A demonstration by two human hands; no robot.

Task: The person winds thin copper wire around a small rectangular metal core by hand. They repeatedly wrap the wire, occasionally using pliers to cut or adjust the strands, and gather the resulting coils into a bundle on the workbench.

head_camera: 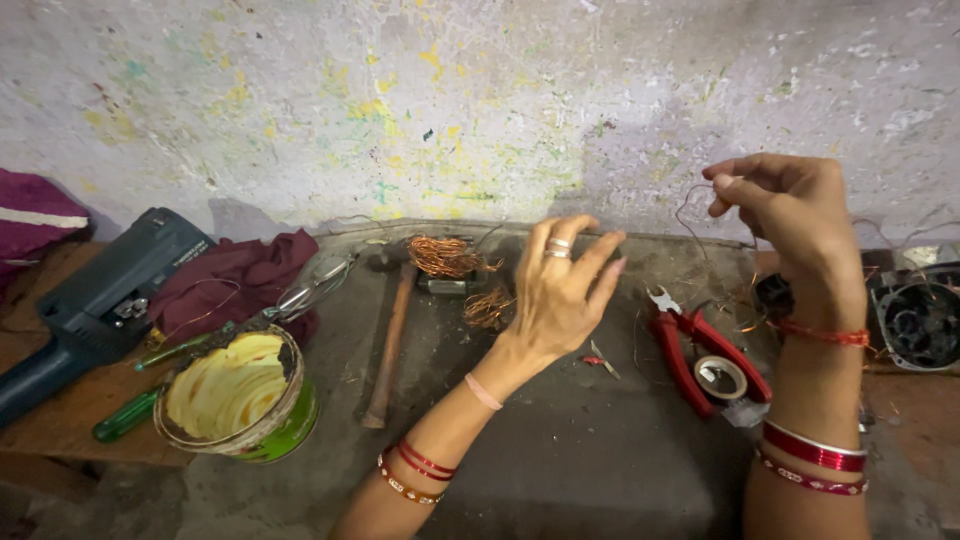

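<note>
My right hand (pixel 790 215) is raised at the right and pinches a thin copper wire (pixel 690 215) between thumb and fingers. The wire loops down toward the bench. My left hand (pixel 560 290) hovers in the middle with fingers spread, holding nothing; it wears rings and several bangles on the wrist. Just beyond it lies a motor part wound with copper wire (pixel 445 258), with a loose tuft of copper wire (pixel 488 308) beside it.
Red-handled pliers (pixel 690 350) and a roll of tape (pixel 720 377) lie right of centre. A wooden-handled hammer (pixel 388 340), scissors (pixel 310 285), a green screwdriver (pixel 125 415), a tin of yellow paste (pixel 238 395), a dark power tool (pixel 100 300), maroon cloth (pixel 235 280) and a fan housing (pixel 920 320) surround them.
</note>
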